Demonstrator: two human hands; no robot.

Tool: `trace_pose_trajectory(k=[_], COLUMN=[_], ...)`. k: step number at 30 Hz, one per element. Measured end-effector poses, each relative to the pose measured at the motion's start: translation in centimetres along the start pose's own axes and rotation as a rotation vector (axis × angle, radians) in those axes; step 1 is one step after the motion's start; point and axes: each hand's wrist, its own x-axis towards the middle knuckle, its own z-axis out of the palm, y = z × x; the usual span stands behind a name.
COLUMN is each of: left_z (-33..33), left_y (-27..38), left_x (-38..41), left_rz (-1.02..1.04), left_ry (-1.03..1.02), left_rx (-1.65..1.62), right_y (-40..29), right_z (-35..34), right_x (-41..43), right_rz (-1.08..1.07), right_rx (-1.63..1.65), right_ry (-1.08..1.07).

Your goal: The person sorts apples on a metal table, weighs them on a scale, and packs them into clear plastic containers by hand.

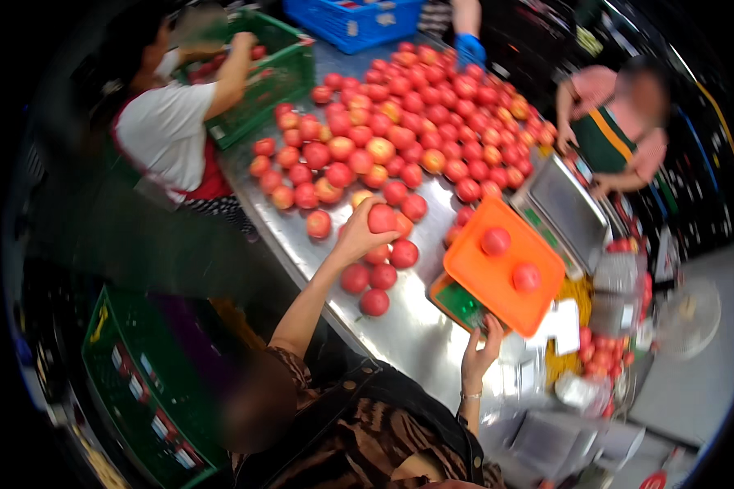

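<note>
My left hand (364, 231) is curled around a red tomato (382, 218), over the near edge of a large heap of tomatoes (416, 116) on a steel table (404, 330). Below that hand sit several loose tomatoes (374, 302). On the right, an orange plastic tray (504, 284) rests tilted in the view on a scale with a lit green display (462, 305). Two tomatoes (495, 241) lie apart in the tray. My right hand (486, 349) is at the scale's front corner, fingertips by its edge and thumb apart; whether it presses anything is unclear.
A second scale (569, 214) stands beyond the tray, near a co-worker in pink. Another co-worker reaches into a green crate (269, 79); a blue-gloved hand (470, 50) touches the heap beside a blue crate (358, 24). Clear plastic boxes (618, 290) and a green crate (140, 391) flank me.
</note>
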Motion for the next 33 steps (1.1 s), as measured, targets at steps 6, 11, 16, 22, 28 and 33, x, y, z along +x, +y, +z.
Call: trace_pose_trajectory(k=[6, 11, 16, 22, 28, 33], left_z=[11.3, 17.4, 16.7, 17.6, 18.3, 18.6], left_y=[5.0, 5.5, 6.5, 8.1, 11.5, 11.4], left_x=[-1.1, -2.0, -7.3, -18.0, -19.1, -20.8], left_rz=[0.422, 0.542, 0.519, -0.381, -0.504, -0.500], left_ry=[-0.518, -0.566, -0.618, -1.216, -1.432, -1.455], left_rx=[0.047, 0.231, 0.066, -0.922, -1.208, -1.151], right_y=[-0.1, -0.2, -0.6, -4.9, -5.0, -5.4], right_z=[-1.7, -3.6, -5.9, -5.5, -6.7, -7.4], right_x=[-4.1, -5.8, -5.4, 1.0, 4.0, 4.5], right_rz=[0.094, 0.109, 0.298, 0.306, 0.293, 0.099], right_rx=[0.002, -0.037, 0.182, 1.468, 2.017, 1.834], right_ry=[0.022, 0.118, 0.287, 0.328, 0.300, 0.336])
